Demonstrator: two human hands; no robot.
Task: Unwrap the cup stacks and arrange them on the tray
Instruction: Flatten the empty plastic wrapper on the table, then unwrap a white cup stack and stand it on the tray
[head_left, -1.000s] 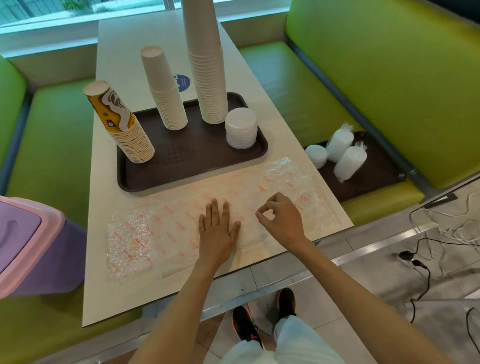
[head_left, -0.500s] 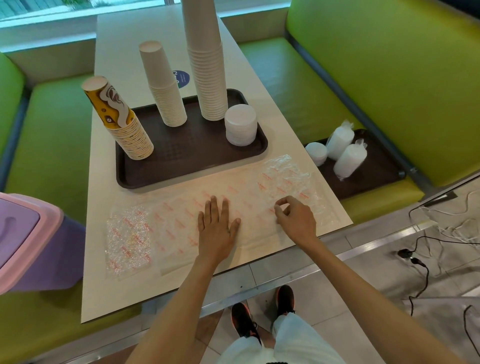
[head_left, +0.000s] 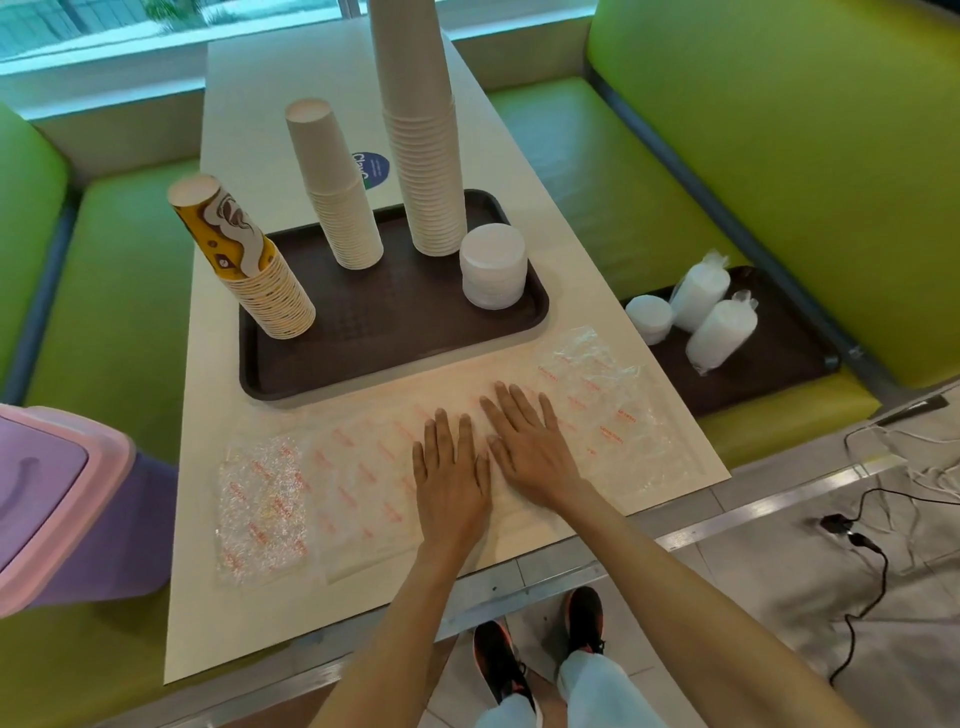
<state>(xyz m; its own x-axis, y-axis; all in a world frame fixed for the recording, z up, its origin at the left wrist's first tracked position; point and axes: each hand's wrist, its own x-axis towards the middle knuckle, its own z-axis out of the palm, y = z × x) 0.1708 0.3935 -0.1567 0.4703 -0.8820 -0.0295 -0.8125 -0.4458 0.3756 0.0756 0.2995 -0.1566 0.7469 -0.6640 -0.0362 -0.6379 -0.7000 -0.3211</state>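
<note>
Writing first: round blue sticker (head_left: 371, 169) on the desk (head_left: 249, 130) beyond the tray, lettered "Cla", the rest hidden behind the tall white cup stack (head_left: 431, 156). Red print repeated all over the clear plastic wrapper (head_left: 363, 467), too small to read. Brown-and-yellow swirl on the patterned cup stack (head_left: 249, 265), no legible words.

Cut off at the top edge: tall white cup stack. Standing with it on the brown tray (head_left: 395, 358): shorter white cup stack (head_left: 337, 197), patterned cup stack leaning at the left end, low pile of white lids (head_left: 493, 265) at the right. Wrapper spread flat on the desk just in front of the tray, crinkled at both ends. Second tray (head_left: 779, 374) on the green bench to the right, carrying wrapped lid packs (head_left: 722, 332). Pink-and-purple bin (head_left: 52, 493) partly out of frame at left.

Left grip (head_left: 452, 483) flat, fingers straight, pressing the wrapper's middle, holding nothing. Right grip (head_left: 530, 447) likewise flat and wide, just beside the left. Half a second ago pinched at the wrapper farther right; now spread and drawn in alongside. Left grip unmoved.
</note>
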